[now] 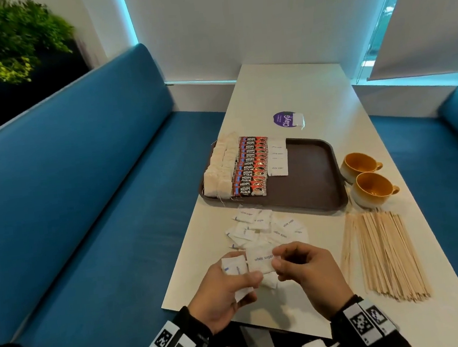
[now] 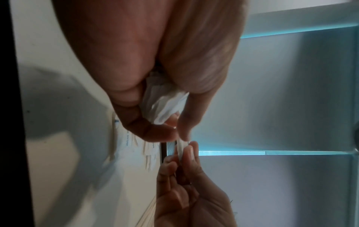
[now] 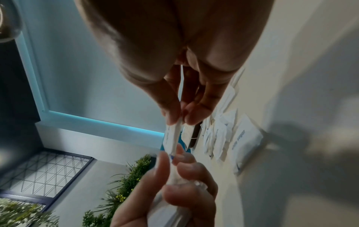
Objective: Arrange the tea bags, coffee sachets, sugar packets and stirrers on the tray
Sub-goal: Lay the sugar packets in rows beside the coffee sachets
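On the brown tray [image 1: 312,181] lie a row of tea bags [image 1: 220,171], a row of red coffee sachets [image 1: 251,165] and a short column of white sugar packets [image 1: 277,157]. A loose heap of sugar packets [image 1: 264,227] lies on the table in front of the tray. My left hand [image 1: 228,283] holds a small stack of sugar packets [image 2: 165,106]. My right hand [image 1: 297,265] pinches one sugar packet [image 1: 261,260] by its edge, right against the left hand's stack. Wooden stirrers [image 1: 383,253] lie fanned out on the table at the right.
Two orange cups [image 1: 363,176] stand right of the tray. A purple round sticker [image 1: 284,119] with a packet on it lies behind the tray. Blue benches [image 1: 84,202] run along both sides of the white table [image 1: 298,89]. The table's near edge is just under my wrists.
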`<state>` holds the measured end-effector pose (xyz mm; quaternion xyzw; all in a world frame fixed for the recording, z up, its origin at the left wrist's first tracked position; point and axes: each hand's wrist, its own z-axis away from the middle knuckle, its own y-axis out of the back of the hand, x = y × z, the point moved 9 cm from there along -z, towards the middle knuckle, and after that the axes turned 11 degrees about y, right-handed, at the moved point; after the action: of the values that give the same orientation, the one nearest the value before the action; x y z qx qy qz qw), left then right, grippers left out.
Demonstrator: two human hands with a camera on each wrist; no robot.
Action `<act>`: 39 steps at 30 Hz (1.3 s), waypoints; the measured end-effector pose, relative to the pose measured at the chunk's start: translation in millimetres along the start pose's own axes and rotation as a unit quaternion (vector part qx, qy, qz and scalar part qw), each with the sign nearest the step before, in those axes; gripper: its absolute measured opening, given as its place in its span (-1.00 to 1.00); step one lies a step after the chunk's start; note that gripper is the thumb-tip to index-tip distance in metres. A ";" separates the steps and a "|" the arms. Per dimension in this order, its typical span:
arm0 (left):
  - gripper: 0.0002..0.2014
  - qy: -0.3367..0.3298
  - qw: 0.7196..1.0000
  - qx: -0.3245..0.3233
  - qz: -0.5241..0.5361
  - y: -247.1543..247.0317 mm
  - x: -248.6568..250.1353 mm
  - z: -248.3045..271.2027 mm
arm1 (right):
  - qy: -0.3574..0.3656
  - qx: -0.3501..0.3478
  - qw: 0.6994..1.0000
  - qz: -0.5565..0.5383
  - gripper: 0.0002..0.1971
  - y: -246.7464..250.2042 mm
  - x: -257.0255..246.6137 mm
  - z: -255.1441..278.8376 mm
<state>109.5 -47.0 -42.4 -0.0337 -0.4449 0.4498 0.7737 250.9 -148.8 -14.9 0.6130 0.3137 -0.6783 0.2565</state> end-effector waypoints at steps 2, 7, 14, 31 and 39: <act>-0.48 0.000 1.000 0.011 0.007 1.5 -2.0 -2.1 | 0.006 0.001 1.000 0.000 -0.81 1.6 -1.7 -0.7; -0.66 0.002 0.999 0.027 0.033 1.8 0.3 -2.0 | 0.010 -0.002 1.000 -0.010 -0.73 7.2 -5.2 -1.4; -0.73 0.004 0.999 0.047 0.026 3.7 -6.6 -6.7 | 0.006 0.015 1.000 -0.013 -0.69 17.0 7.0 1.7; -0.65 0.019 0.999 0.028 0.041 36.7 -1.3 -30.9 | 0.034 0.037 0.998 0.030 -0.76 39.9 -3.1 -33.2; -0.70 0.057 0.997 0.050 -0.004 36.8 5.6 -41.2 | 0.012 0.091 0.994 0.051 -0.77 75.7 -30.9 -146.2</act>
<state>115.7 -6.8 -80.1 -0.0187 -0.3770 0.4658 0.8003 408.0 -92.6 -0.2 0.6574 0.2221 -0.6821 0.2305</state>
